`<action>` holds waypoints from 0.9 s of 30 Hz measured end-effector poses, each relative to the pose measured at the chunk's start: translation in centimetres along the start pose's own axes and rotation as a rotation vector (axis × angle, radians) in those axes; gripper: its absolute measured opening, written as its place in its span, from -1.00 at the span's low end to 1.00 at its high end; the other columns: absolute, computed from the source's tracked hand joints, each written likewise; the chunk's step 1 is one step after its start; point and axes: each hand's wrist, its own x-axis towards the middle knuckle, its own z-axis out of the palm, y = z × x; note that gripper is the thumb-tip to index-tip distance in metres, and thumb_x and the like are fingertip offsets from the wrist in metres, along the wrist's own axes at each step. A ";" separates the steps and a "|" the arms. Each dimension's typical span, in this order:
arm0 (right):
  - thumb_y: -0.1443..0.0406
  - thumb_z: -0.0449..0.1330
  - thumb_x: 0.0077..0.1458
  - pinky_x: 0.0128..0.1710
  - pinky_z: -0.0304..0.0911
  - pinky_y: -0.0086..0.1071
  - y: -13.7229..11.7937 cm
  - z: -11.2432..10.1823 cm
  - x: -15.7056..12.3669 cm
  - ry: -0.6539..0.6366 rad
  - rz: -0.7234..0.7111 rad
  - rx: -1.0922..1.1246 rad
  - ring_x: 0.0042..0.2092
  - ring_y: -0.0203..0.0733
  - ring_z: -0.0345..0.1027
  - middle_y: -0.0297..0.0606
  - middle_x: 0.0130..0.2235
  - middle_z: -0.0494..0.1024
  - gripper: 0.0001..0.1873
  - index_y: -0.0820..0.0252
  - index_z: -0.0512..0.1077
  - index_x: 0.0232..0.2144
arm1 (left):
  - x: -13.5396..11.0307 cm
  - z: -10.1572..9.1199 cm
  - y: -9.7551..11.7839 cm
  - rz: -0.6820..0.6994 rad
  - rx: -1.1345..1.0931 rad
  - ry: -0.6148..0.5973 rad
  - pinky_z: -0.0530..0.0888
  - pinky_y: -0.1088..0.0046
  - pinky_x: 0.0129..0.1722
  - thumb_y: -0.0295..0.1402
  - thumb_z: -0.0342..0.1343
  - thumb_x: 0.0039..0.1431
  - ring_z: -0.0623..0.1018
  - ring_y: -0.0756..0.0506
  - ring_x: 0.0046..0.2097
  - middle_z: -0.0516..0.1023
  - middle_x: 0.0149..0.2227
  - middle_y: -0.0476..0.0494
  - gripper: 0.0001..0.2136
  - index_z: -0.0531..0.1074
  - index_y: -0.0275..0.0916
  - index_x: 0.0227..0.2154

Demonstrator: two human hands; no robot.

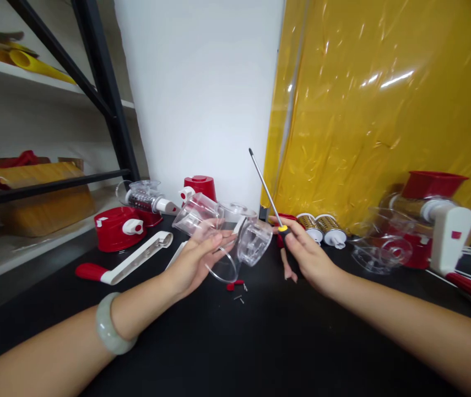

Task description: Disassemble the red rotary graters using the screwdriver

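My left hand (191, 258) is closed around a clear plastic grater housing (255, 242), held up above the black table. The housing's round openings face different ways. My right hand (310, 260) grips a screwdriver (265, 184) by its black and yellow handle, the shaft slanting up and left. That hand is beside the housing's right end; whether its fingertips touch it I cannot tell. Beneath the housing, a small red part (235, 285) and several loose screws (238, 298) lie on the table.
Left on the table are a red base (118, 230) and a white crank with red handle (136, 259). Metal grater drums (330, 227) lie behind my right hand. An assembled rotary grater (452, 237) stands at right. Black-framed shelving (111, 105) rises at left.
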 end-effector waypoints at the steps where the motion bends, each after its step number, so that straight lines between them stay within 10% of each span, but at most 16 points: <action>1: -0.18 0.08 0.14 -0.78 0.13 -0.50 0.3 -0.6 -0.1 0.021 -0.020 -0.049 -0.67 -0.42 0.26 -0.38 -0.30 0.44 -0.41 0.09 0.21 -0.01 | 0.1 -0.1 0.0 0.016 -0.017 0.025 0.36 0.16 0.15 -0.25 0.36 -0.02 0.54 -0.18 0.03 0.61 -0.17 -0.12 -0.58 0.41 -0.11 -0.08; 7: -0.05 -0.06 0.31 -0.63 0.18 -0.45 1.1 -5.6 -0.5 0.069 -0.043 -0.492 -0.60 -0.35 0.25 -0.45 -0.52 0.32 -0.59 0.11 0.26 -0.35 | 0.8 -0.6 1.0 0.153 -0.053 0.188 0.41 0.28 0.05 -0.21 0.35 -0.04 0.53 -0.13 0.01 0.59 -0.10 -0.11 -0.62 0.38 -0.13 -0.18; 14: 0.02 0.00 0.30 -0.32 0.32 -0.25 0.1 -10.7 -0.6 -0.013 -0.219 -1.187 -0.29 -0.06 0.48 -0.21 -0.30 0.56 -0.70 0.09 0.31 -0.22 | 1.2 -0.9 1.5 0.206 -0.084 0.307 0.44 0.33 -0.07 -0.17 0.36 -0.10 0.54 -0.13 -0.04 0.59 -0.14 -0.07 -0.62 0.41 -0.13 -0.22; 27: 0.08 0.01 0.31 -0.43 0.31 -0.30 2.6 -9.8 -1.4 -0.003 -0.425 -1.385 -0.39 -0.07 0.52 -0.19 -0.36 0.59 -0.74 0.12 0.35 -0.20 | 0.4 -0.4 0.5 0.175 0.011 0.265 0.42 0.28 0.00 -0.18 0.34 -0.04 0.52 -0.13 0.00 0.57 -0.12 -0.04 -0.63 0.37 -0.11 -0.19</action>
